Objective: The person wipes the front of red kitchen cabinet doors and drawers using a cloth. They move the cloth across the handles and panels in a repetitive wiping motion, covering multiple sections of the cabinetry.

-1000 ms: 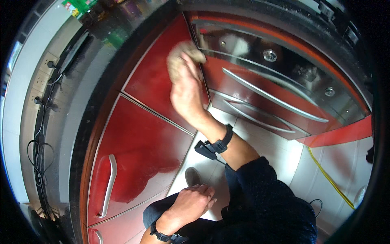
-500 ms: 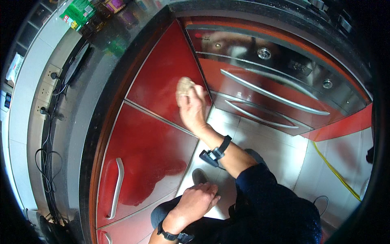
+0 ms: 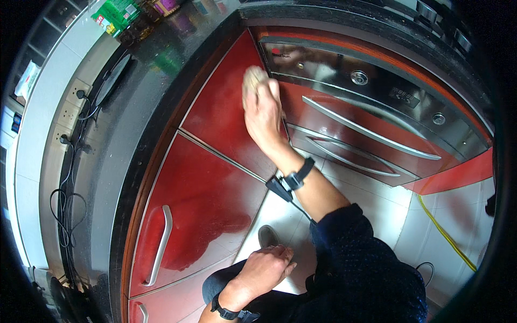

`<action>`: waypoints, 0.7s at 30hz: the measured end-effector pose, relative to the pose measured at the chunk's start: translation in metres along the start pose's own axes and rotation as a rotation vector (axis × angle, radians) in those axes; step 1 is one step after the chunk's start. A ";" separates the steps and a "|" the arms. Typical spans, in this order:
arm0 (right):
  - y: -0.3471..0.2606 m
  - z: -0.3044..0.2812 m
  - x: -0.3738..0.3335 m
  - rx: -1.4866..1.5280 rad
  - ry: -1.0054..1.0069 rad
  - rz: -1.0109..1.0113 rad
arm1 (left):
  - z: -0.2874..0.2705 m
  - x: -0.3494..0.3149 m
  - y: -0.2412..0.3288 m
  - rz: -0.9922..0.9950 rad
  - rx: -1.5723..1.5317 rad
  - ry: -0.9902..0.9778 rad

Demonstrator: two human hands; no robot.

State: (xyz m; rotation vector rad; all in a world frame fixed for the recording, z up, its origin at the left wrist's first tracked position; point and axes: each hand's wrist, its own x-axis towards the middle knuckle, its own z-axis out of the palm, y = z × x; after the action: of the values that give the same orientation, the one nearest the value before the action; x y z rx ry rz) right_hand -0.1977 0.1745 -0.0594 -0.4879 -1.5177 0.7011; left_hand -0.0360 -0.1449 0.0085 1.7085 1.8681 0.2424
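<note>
My right hand (image 3: 263,110) is closed on a beige cloth-like pad (image 3: 254,79) and presses it against the upper red cabinet panel (image 3: 229,94), close to the oven's left edge. The pad's exact kind cannot be told. Below that panel is a red cabinet door (image 3: 199,204) with a curved silver handle (image 3: 160,245). Its lower part has an uneven patch that looks wet. Over my bent knee lies my left hand (image 3: 265,271), its fingers together and curled, with nothing seen in them. Both wrists wear black straps.
On the right stands a built-in oven (image 3: 366,116) with silver handles and knobs. A dark countertop (image 3: 156,102) edges the cabinets and bears a green package (image 3: 116,16). Black cables (image 3: 67,215) run along the wall. A yellow hose (image 3: 444,231) lies at the right.
My right hand has moved up the red panel with the beige pad, toward the countertop corner. My left hand stays on the knee. The whole view has shifted slightly.
</note>
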 end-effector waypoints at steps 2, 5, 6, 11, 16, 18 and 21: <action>-0.015 0.003 0.049 0.004 0.054 -0.111 | -0.001 0.002 0.005 0.003 0.029 -0.008; -0.070 -0.022 0.061 -0.067 -0.001 -0.006 | -0.004 0.007 0.011 0.014 -0.011 -0.060; -0.097 -0.032 0.036 0.034 -0.027 -0.018 | -0.005 0.010 0.011 0.015 -0.015 -0.067; -0.115 -0.039 0.036 0.201 0.089 -0.362 | -0.006 0.013 0.009 -0.023 -0.015 -0.039; -0.083 -0.016 0.073 0.025 0.164 -0.032 | -0.002 0.008 0.007 0.024 -0.004 -0.019; -0.094 -0.022 0.047 -0.015 -0.072 -0.076 | -0.004 0.011 0.007 0.013 0.011 -0.038; -0.116 -0.039 -0.002 0.255 -0.126 -0.456 | -0.008 0.019 0.008 -0.011 0.022 -0.088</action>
State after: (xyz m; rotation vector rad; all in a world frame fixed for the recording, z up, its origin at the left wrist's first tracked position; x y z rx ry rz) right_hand -0.1462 0.0950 0.0179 0.0981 -1.5565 0.5597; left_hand -0.0339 -0.1240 0.0132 1.6959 1.8222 0.1402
